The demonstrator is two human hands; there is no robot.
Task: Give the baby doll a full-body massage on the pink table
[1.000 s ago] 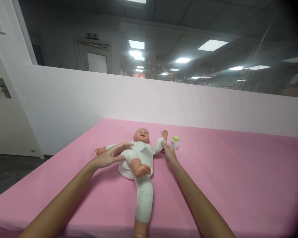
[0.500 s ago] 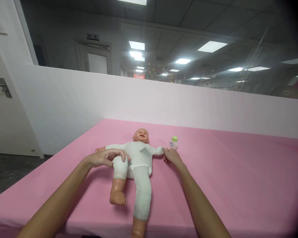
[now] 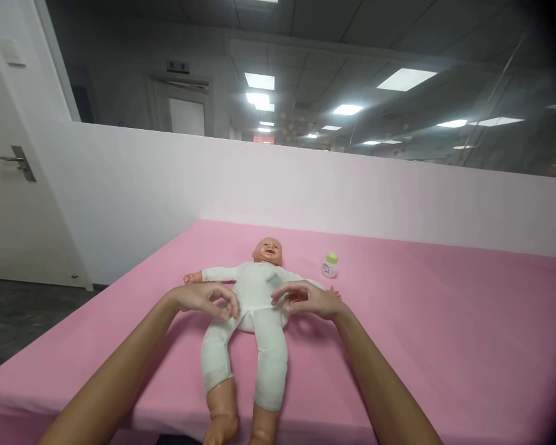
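Observation:
A baby doll (image 3: 254, 296) in a white one-piece suit lies on its back on the pink sheet (image 3: 421, 321), head away from me, both legs stretched toward the near edge. My left hand (image 3: 206, 298) hovers at the doll's left hip, fingers curled and apart, touching or nearly touching the suit. Over the doll's waist on the other side is my right hand (image 3: 306, 298), fingers spread, covering most of the doll's far arm. Neither hand grips anything that I can see.
A small bottle with a green cap (image 3: 329, 265) stands on the sheet right of the doll's head. A low white partition (image 3: 352, 191) runs behind the bed. A door with a handle (image 3: 13, 162) is at far left.
The doll's bent leg has come down and straightened beside the other leg. My right hand left the doll's wrist and moved inward to its waist. My left hand stayed near the hip.

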